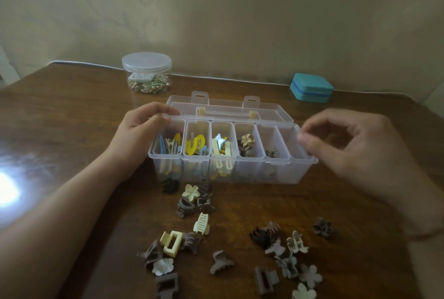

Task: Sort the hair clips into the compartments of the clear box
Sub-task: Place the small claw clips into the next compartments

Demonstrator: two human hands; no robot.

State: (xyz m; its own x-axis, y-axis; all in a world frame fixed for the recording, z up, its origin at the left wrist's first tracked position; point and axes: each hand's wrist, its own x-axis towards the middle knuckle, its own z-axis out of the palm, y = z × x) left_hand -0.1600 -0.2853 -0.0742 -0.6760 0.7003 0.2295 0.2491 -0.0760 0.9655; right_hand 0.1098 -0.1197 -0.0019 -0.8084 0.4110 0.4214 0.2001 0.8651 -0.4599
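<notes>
The clear box [276, 173] stands mid-table with its lid folded back. Its left three compartments hold flat yellow, blue and cream snap clips, and a silver star clip [220, 140] lies in the third. A tan flower clip [247, 139] sits in the fourth, and the fifth holds a small dark clip [271, 153]. My left hand [141, 123] grips the box's back left corner. My right hand [355, 144] hovers at the right end, fingers curled and blurred, nothing seen in it. Several brown, cream and grey claw clips [173, 243] lie loose in front of the box.
A round clear jar [147, 72] of small trinkets stands at the back left. At the back right, near the wall, sits a teal case [311, 87]. A bright glare [7, 188] marks the wooden table's left side. More flower clips [310, 274] lie at the front right.
</notes>
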